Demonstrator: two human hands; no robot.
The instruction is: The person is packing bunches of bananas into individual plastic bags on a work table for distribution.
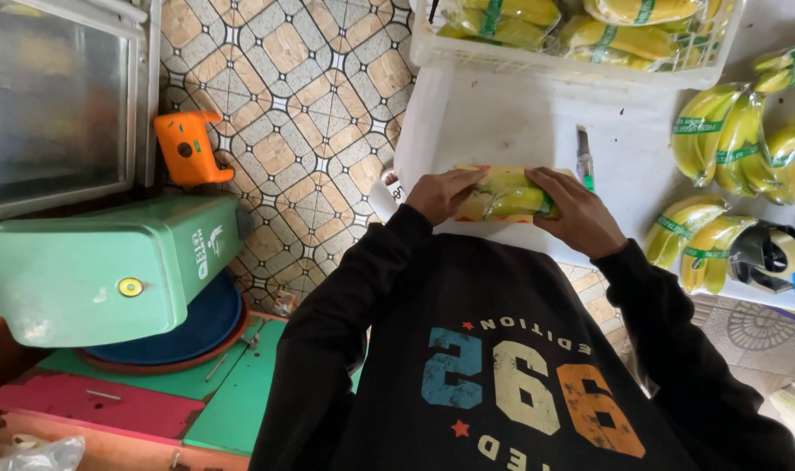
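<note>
1. At the near edge of the white table (519, 122), both hands press on one bunch of yellow-green bananas (506, 194) lying on a flat yellow-orange tray or card, just in front of the person's dark printed sweatshirt (502, 366).
2. The left hand (441, 194) lies over the bunch's left end, fingers curled down and closed around it; the right hand (580, 214) covers the right end, fingers wrapped over the fruit and gripping it. Neither hand holds anything else.
3. Judged by how things lie, the work is well along: several finished bunches with green bands (733, 131) rest on the right of the table, and a white plastic crate (572, 57) at the far edge holds more banded fruit.
4. The bunch in hand looks part done: a green band seems to show near its right end, under the right hand, though the fingers hide most of it, so I cannot tell whether the wrap is complete.
5. The bunch itself is short and plump, glossy as if under clear film, pale yellow shading to green, lying crosswise between the hands.
6. A small green-handled knife (586, 161) lies just beyond the right hand, and a black tape dispenser with a pale roll (768, 253) sits at the right edge, both untouched.
</note>
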